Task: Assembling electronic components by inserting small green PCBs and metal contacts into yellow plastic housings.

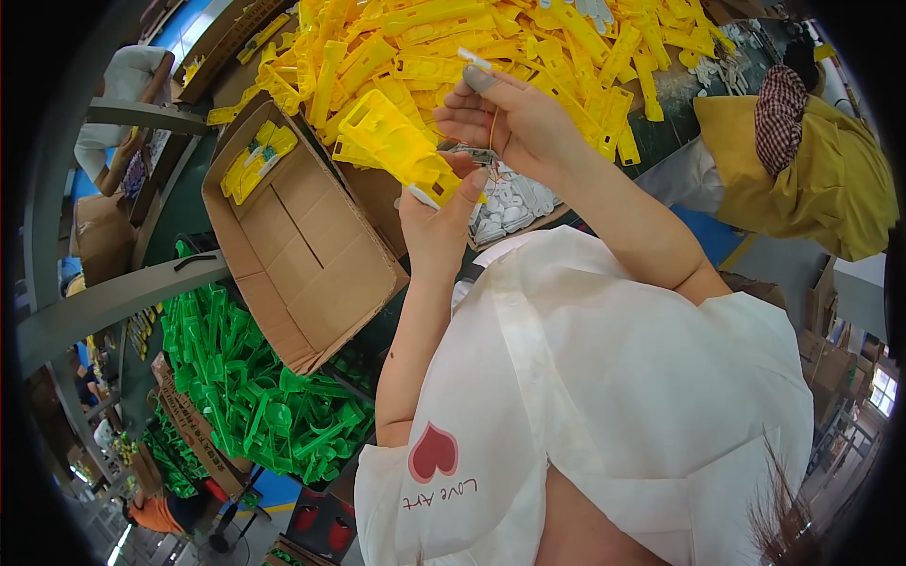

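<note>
Your left hand (pixel 436 226) has its fingers closed around a yellow plastic handle piece (pixel 396 141), raised above the desk (pixel 675 94). Your right hand (pixel 514 118) pinches a small metal part (pixel 469 151) against it, its other fingers loosely curled, just above the yellow pile (pixel 491 38).

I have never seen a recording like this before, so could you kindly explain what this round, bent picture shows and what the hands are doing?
The picture comes from a wide fisheye camera worn on a person's head, looking down, so straight edges curve near the rim. There is no machine: the two bare hands belong to the wearer. The left hand holds a flat yellow plastic part. The right hand is raised beside it, pinching a small metal piece with a thin wire. Beyond them lies a big pile of yellow parts. To the left sit an open cardboard box and a heap of green plastic parts. Another person in a yellow garment works at the upper right.
</note>
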`<action>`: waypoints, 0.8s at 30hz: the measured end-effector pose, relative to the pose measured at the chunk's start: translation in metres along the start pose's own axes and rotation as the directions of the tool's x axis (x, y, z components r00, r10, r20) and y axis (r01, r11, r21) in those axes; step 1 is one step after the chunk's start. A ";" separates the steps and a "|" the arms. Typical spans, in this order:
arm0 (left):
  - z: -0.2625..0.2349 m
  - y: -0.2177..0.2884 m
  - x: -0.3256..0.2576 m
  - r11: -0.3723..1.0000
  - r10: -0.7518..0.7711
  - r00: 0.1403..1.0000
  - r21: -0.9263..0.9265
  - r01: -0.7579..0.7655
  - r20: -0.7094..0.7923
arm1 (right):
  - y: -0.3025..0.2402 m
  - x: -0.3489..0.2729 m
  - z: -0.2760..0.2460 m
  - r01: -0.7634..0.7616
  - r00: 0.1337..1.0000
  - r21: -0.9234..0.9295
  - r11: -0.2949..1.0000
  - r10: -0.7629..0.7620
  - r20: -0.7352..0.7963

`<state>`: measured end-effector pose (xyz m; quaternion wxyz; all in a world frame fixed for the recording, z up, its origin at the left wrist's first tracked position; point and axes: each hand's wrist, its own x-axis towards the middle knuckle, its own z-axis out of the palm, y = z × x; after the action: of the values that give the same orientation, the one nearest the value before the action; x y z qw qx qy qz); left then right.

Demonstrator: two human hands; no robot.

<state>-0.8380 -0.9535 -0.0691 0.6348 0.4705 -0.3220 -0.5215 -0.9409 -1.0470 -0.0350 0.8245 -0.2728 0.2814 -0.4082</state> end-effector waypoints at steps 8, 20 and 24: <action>-0.019 0.007 -0.003 0.894 -0.169 0.977 -0.397 0.208 0.132 | -0.019 -0.018 -0.012 -0.142 0.989 -0.543 0.828 0.135 -0.054; -0.018 0.019 -0.011 0.887 -0.292 0.947 -0.333 0.320 0.132 | 0.002 -0.034 -0.019 0.226 0.920 -0.589 0.776 0.029 0.391; -0.014 0.027 -0.016 0.995 0.067 0.997 0.078 -0.065 -0.026 | 0.008 -0.034 -0.021 0.098 0.965 -0.587 0.803 0.069 0.255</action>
<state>-0.8200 -0.9340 -0.0473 0.6377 0.4909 -0.3482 -0.4807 -0.9684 -1.0191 -0.0472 0.7239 -0.5714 0.2809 -0.2657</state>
